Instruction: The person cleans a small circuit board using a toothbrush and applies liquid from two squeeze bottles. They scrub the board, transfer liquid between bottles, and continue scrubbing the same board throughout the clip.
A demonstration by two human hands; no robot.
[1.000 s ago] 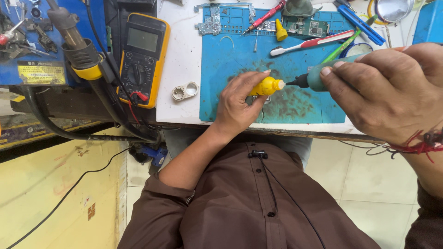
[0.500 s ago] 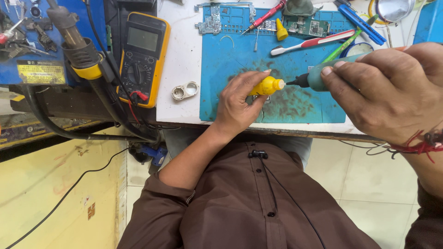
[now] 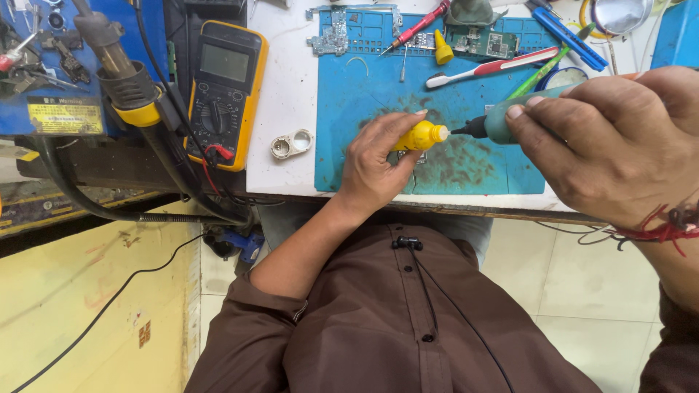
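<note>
The white desk (image 3: 287, 87) fills the upper half of the frame, and most of its centre is covered by a stained blue work mat (image 3: 364, 116). At the upper left a yellow multimeter (image 3: 222, 91) lies just beside the mat, with the dark hose of a hot-air tool (image 3: 127, 91) draped past it. Along the top edge lie a green circuit board (image 3: 488, 42), a white toothbrush (image 3: 488, 68) and a red screwdriver (image 3: 419, 25). At the right of the frame the right hand (image 3: 619, 142) is wrapped tight round a grey-green pen-like tool (image 3: 510, 120), its dark tip pointing left. In the middle, the left hand (image 3: 378, 167) is closed on a small yellow bottle (image 3: 421, 136), held low over the mat. Tip and nozzle sit almost touching, so I judge the step to be bringing the two together; the move ahead calls for a steady, fine alignment.
</note>
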